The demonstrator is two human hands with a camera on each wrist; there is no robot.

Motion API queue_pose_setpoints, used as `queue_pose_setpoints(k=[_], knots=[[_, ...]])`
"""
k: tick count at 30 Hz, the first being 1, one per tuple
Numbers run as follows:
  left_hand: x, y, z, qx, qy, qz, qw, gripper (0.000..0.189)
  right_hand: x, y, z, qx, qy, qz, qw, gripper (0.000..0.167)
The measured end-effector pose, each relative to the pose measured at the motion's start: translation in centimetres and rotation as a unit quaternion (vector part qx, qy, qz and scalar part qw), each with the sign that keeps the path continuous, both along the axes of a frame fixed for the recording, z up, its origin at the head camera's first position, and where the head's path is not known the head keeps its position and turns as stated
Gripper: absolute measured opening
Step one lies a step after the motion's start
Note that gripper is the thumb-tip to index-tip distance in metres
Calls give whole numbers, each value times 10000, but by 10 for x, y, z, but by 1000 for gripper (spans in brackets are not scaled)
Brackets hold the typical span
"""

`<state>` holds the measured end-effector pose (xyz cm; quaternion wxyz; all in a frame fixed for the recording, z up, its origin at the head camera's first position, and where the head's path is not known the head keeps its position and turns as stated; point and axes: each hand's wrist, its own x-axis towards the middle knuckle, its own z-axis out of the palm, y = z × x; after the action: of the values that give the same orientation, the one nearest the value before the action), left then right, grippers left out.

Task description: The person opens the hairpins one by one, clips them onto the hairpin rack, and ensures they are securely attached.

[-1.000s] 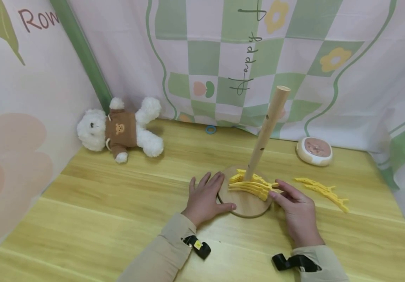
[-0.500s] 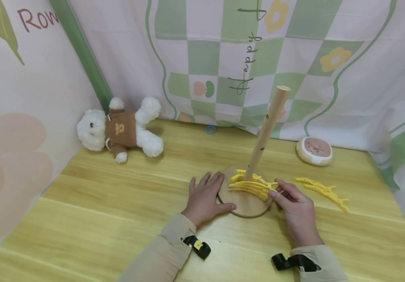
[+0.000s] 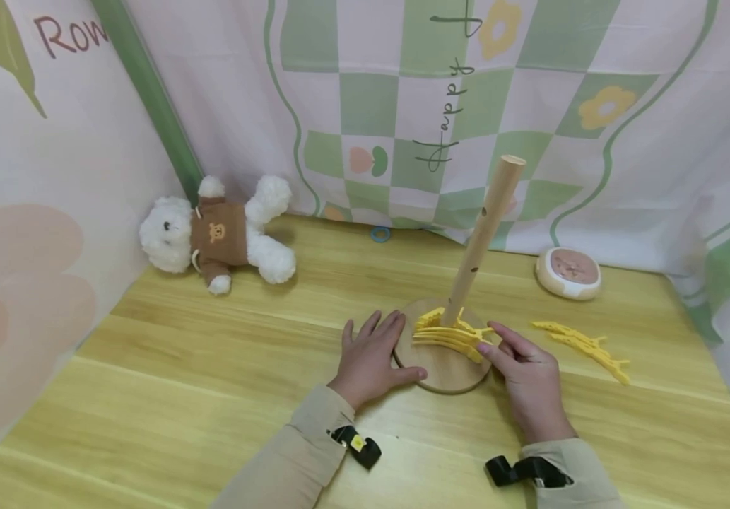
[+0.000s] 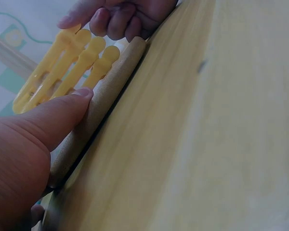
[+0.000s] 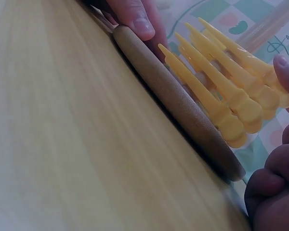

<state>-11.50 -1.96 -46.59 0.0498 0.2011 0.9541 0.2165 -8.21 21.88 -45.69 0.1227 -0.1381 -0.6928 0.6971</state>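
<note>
A round wooden base (image 3: pixel 447 378) lies on the table with a wooden post (image 3: pixel 483 237), dotted with dark holes, standing on it. Around the post's foot, several curved yellow plastic pieces (image 3: pixel 447 339) are stacked in layers. My left hand (image 3: pixel 367 364) rests on the base's left edge, fingers spread and thumb along its front rim. At the stack's right end, my right hand (image 3: pixel 530 382) pinches the uppermost yellow piece (image 5: pixel 260 67) between thumb and index finger. The right wrist view shows their pointed ends toward the left hand and rounded ends near the right thumb.
More yellow pieces (image 3: pixel 584 346) lie on the table (image 3: pixel 212 396) to the right. A white plush bear (image 3: pixel 218 237) in a brown top lies at the back left. Behind are a small blue ring (image 3: pixel 380 234) and a rounded white-and-pink device (image 3: pixel 569 273), near the curtain (image 3: pixel 365 106).
My right hand has moved slightly left toward the post, and the uppermost yellow piece has shifted with it. The left hand stays in place on the base.
</note>
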Motion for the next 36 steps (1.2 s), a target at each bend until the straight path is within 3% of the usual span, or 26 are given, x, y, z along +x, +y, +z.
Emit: queue_pose_setpoints(k=[17,36], knots=[[-1,1,-1,1,20,-10,10000,100,-3,-3,1,-87,-66,117,9999,45],[-2,1,-2,41,8,13,10000,100,0,0,-2,-82,435,393,9982,44]])
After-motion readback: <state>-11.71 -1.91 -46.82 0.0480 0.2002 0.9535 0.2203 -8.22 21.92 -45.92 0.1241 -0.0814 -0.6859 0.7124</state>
